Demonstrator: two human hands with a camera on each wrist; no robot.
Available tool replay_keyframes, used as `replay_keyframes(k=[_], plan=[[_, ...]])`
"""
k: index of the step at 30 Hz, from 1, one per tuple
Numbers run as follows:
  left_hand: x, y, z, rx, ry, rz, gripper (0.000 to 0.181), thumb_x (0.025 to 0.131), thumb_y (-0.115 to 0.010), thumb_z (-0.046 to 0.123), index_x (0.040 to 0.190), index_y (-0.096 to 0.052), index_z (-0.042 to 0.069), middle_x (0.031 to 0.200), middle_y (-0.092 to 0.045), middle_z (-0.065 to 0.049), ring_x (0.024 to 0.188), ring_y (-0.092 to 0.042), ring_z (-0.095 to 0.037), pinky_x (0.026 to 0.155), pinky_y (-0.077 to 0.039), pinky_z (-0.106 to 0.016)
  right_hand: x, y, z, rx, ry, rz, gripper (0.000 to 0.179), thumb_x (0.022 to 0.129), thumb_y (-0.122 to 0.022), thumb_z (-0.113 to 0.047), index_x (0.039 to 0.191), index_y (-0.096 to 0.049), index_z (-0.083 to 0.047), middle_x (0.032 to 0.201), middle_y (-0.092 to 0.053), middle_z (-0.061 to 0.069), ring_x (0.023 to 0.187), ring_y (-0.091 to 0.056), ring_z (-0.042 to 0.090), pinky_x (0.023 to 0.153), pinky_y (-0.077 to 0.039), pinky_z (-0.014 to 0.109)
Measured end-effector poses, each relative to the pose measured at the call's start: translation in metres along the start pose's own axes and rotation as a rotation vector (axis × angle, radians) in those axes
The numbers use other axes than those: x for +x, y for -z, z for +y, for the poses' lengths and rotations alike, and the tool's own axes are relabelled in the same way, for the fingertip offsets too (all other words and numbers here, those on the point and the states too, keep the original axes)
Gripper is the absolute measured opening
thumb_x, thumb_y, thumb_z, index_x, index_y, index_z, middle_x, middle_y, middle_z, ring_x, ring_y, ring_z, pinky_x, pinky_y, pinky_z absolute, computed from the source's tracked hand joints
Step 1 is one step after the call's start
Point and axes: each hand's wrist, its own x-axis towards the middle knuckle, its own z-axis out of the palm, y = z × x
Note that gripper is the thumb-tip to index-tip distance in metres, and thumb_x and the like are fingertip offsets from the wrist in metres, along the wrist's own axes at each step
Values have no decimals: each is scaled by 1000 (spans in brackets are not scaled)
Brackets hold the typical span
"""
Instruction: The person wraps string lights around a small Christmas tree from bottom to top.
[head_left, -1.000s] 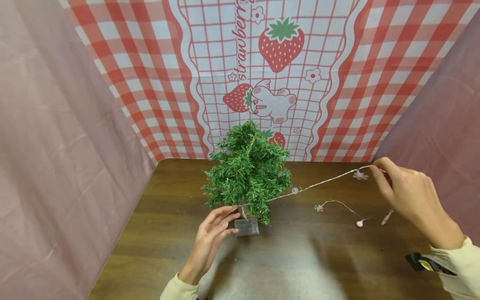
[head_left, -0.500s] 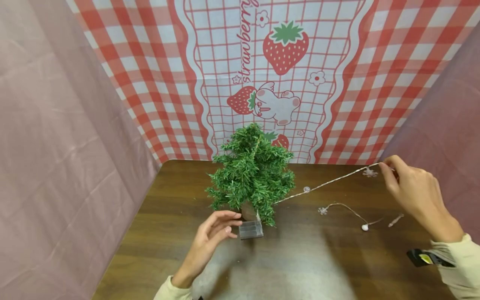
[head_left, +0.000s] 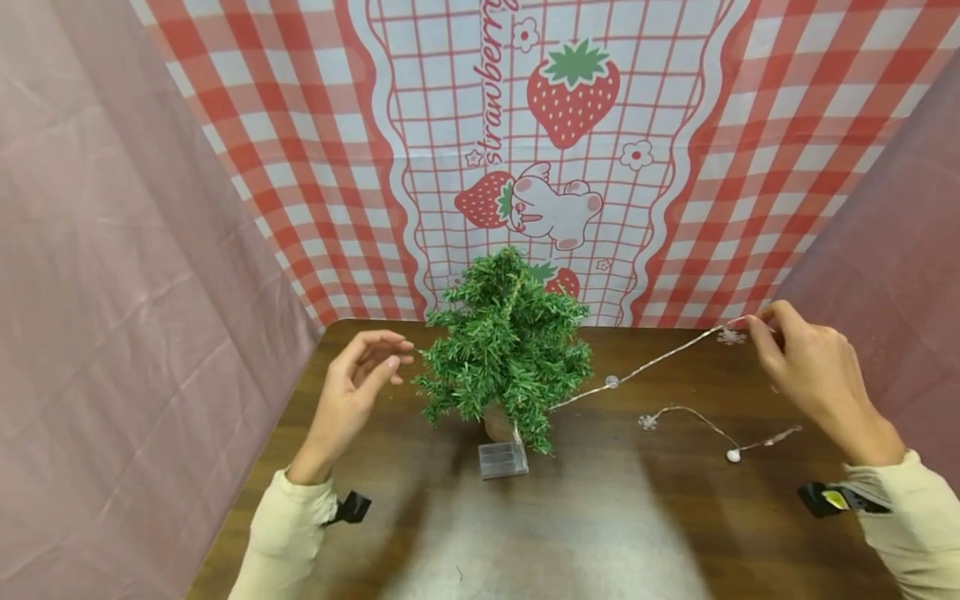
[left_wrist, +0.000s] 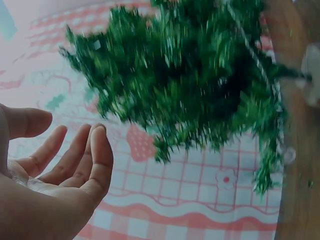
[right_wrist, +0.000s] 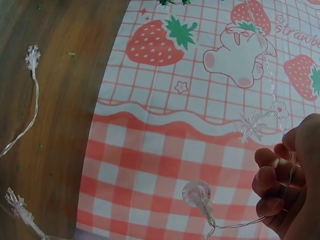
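A small artificial Christmas tree stands upright near the back of the table. My right hand pinches a string of fairy lights, which runs taut to the tree's lower right side. Close to the fingers hangs a clear snowflake light, and a round clear bulb dangles below the hand in the right wrist view. Left of the tree, my left hand hovers with relaxed, slightly bent fingers and holds nothing. A transparent battery box lies in front of the tree's base.
The string's loose end lies on the table at right, with a snowflake light and a white round bulb. Behind the wooden table hangs a strawberry-print cloth. Pink curtains flank both sides.
My left hand has left the battery box and moved up and left, beside the tree. My right hand keeps its pinch on the fairy lights, shifting slightly.
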Motion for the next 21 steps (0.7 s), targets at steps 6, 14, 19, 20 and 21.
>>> replay_keyframes(k=[6, 14, 19, 20, 21], plan=[[32, 10, -15, 72, 76, 14, 27, 91, -47, 2, 115, -45, -11, 114, -52, -22, 102, -52, -31, 77, -50, -30, 12, -9, -5, 18, 23, 14, 11, 85, -58, -16, 86, -56, -5, 53, -51, 2, 38, -37, 11, 38, -27, 30], [68, 10, -46, 143, 215, -206, 45, 93, -50, 25, 133, -37, 11, 134, -39, -9, 124, -37, -27, 100, -34, -43, 27, -22, -17, 52, -1, -18, 13, 87, -57, -20, 83, -54, -8, 49, -51, 1, 36, -39, 8, 38, -29, 28], [78, 2, -77, 267, 265, -381, 52, 89, -50, 44, 136, -32, 30, 137, -37, 1, 111, -48, -21, 87, -43, -41, 30, -32, -24, 55, 23, -12, 13, 86, -58, -18, 83, -55, -7, 53, -53, 2, 39, -41, 11, 39, -31, 30], [78, 0, -81, 288, 269, -393, 53, 88, -51, 46, 135, -32, 31, 134, -39, 1, 104, -52, -20, 82, -46, -39, 30, -35, -25, 55, 27, -14, 12, 86, -58, -19, 84, -55, -7, 53, -52, 1, 39, -42, 11, 39, -32, 30], [77, -2, -84, 303, 275, -401, 53, 87, -51, 47, 134, -34, 30, 131, -42, 1, 95, -55, -19, 76, -48, -39, 31, -37, -26, 55, 31, -15, 12, 86, -58, -19, 83, -54, -7, 53, -52, 1, 39, -41, 12, 39, -31, 30]])
